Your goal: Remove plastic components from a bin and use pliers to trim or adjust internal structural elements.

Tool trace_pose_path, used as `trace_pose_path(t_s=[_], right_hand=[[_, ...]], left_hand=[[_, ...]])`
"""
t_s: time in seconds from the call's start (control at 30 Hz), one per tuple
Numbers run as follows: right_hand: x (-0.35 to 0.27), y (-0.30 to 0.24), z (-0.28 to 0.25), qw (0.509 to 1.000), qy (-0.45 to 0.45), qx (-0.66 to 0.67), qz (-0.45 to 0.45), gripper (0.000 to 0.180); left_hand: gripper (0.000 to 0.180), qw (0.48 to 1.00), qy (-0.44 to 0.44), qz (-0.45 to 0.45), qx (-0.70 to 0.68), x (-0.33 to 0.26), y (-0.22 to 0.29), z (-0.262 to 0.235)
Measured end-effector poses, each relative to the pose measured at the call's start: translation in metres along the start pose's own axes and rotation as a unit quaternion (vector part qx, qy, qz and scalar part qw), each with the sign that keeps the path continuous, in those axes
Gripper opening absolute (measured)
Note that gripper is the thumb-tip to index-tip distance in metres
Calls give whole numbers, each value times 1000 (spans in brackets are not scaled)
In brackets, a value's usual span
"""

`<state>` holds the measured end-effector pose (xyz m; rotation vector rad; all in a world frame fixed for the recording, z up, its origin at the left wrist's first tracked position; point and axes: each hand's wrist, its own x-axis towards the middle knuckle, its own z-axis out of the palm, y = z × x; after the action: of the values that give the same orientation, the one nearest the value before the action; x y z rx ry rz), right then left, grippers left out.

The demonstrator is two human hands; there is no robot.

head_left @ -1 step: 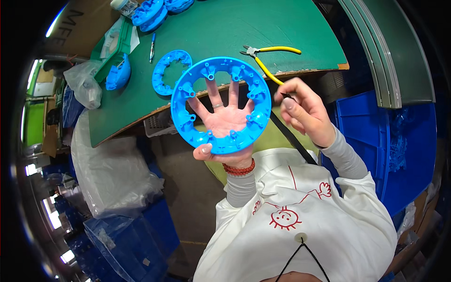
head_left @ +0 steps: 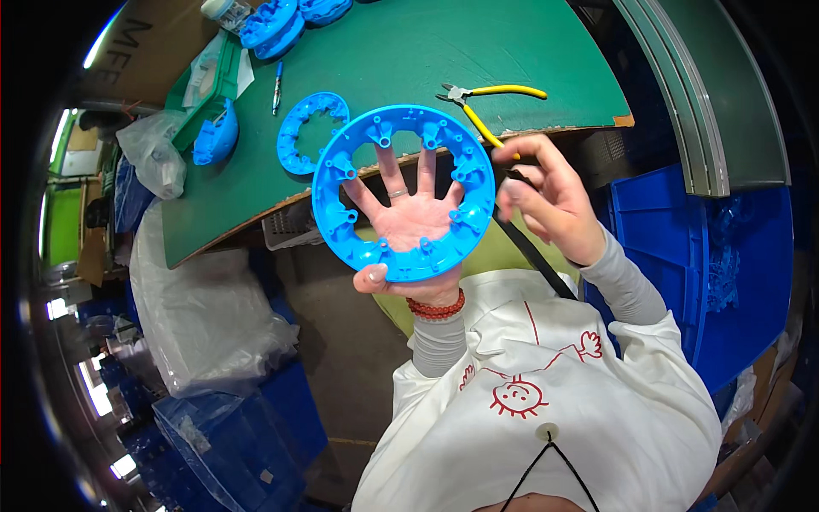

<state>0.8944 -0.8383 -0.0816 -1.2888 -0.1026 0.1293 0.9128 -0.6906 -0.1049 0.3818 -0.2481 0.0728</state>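
My left hand (head_left: 413, 224) holds a blue plastic ring (head_left: 468, 242) above the table's front edge. Its thumb hooks over the lower rim, and its palm and spread fingers show through the ring's opening. Short round posts line the ring's inner side. To the right of the ring, my right hand (head_left: 546, 200) is raised with thumb and index finger apart, somewhat blurred; no held thing can be made out in it. Just above that hand, yellow-handled cutting pliers (head_left: 490, 132) lie with handles spread, one handle end past the edge and close to the index finger.
On the green table (head_left: 384, 64) lie a second blue ring (head_left: 290, 145), a pen (head_left: 277, 88), a curved blue piece (head_left: 215, 136) and stacked blue parts (head_left: 271, 30). A green tray (head_left: 223, 72) stands left. A blue bin (head_left: 657, 230) is at right, clear plastic bags (head_left: 200, 316) at left.
My right hand's index finger has straightened toward the pliers' handle, and its thumb has shifted slightly left. The held ring has barely moved.
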Motion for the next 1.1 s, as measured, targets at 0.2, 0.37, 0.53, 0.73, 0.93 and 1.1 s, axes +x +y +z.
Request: trace_pose_path(t_s=[0.2,0.37,0.53,0.73,0.93,1.1], right_hand=[[29,-10,-6,988,-3,-110,-110,25],[66,-29,-4,882,-38,-398,-250,29],[9,-36,-2,902,127,-325,-254,21],[-32,-3,14,860,-7,-451,-238,13],[-33,3,19,824,7,-519,-227,14],[-36,9,20,830,-1,-515,-215,14]], left_hand=[[109,994,-111,-6,-18,-4,-5,-6],[116,980,-87,-149,-94,-6,-6,-6],[114,985,-59,-109,-122,-1,0,-3],[114,999,-35,-28,25,1,11,-1],[113,999,-42,-9,3,1,10,3],[109,996,-84,2,-38,-1,10,-4]])
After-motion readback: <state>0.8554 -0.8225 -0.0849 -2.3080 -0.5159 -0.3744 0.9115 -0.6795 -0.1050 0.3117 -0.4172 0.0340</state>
